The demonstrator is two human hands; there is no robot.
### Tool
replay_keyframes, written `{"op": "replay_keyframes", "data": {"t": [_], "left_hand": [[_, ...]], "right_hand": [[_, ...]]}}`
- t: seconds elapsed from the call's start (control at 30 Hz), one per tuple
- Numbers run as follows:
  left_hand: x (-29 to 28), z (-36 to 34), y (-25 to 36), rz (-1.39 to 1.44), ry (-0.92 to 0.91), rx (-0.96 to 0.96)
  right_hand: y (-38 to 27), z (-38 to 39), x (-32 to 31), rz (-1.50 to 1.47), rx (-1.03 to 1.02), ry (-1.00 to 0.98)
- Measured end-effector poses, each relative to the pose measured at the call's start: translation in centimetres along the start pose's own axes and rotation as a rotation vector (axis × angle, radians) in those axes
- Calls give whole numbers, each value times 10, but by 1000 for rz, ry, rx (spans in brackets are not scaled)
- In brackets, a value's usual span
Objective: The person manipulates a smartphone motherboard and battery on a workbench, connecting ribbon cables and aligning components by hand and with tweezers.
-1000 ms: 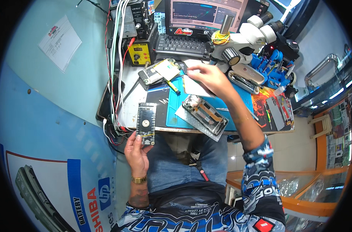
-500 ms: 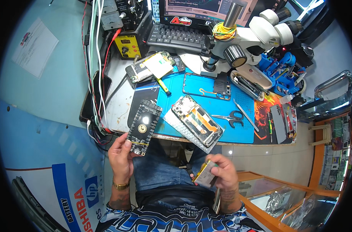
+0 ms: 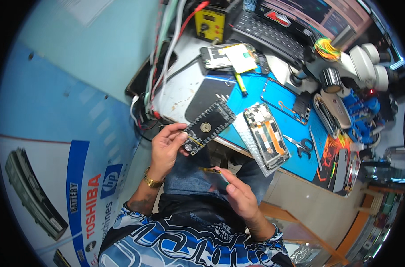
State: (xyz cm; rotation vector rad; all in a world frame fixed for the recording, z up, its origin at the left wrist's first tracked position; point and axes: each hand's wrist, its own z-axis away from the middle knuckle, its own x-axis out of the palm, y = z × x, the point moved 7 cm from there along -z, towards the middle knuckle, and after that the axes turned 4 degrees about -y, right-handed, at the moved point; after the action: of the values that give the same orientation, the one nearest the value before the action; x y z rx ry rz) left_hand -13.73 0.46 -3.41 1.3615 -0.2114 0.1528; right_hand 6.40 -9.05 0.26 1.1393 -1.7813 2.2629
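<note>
My left hand [image 3: 166, 149] grips a black circuit board [image 3: 213, 120] by its lower end, tilted above the bench's front edge. Over my lap, my right hand [image 3: 239, 196] holds a flat, dark rectangular battery [image 3: 216, 180] with a yellow strip along its edge. To the right of the board, an opened phone [image 3: 269, 135] with orange flex cables lies on bubble wrap [image 3: 249, 142] on the blue mat [image 3: 302, 167]. Black scissors [image 3: 305, 149] and metal tweezers [image 3: 314, 151] lie beside it.
Behind are a laptop [image 3: 278, 33], a microscope [image 3: 356, 66], a yellow-fronted device [image 3: 210, 24] and another opened phone [image 3: 213, 58]. A phone frame [image 3: 287, 102] and tool holders [image 3: 360, 115] sit at right. Cables [image 3: 158, 80] hang at left.
My right hand came down from the bench to my lap with the battery, then moved slightly left and up. The board in my left hand is tilted further rightward. My view has turned.
</note>
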Motion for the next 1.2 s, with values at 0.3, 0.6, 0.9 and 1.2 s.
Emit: {"op": "replay_keyframes", "data": {"t": [0.3, 0.6, 0.9, 1.2], "left_hand": [[-9, 10, -6, 79, -45, 5], [2, 55, 46, -322, 26, 388], [5, 57, 34, 228, -205, 242], [5, 58, 20, 263, -292, 102]], "right_hand": [[-51, -37, 39, 1248, -341, 209], [-35, -49, 66, 1383, -354, 152], [-38, -49, 70, 1299, -377, 147], [-47, -41, 68, 1353, -446, 119]]}}
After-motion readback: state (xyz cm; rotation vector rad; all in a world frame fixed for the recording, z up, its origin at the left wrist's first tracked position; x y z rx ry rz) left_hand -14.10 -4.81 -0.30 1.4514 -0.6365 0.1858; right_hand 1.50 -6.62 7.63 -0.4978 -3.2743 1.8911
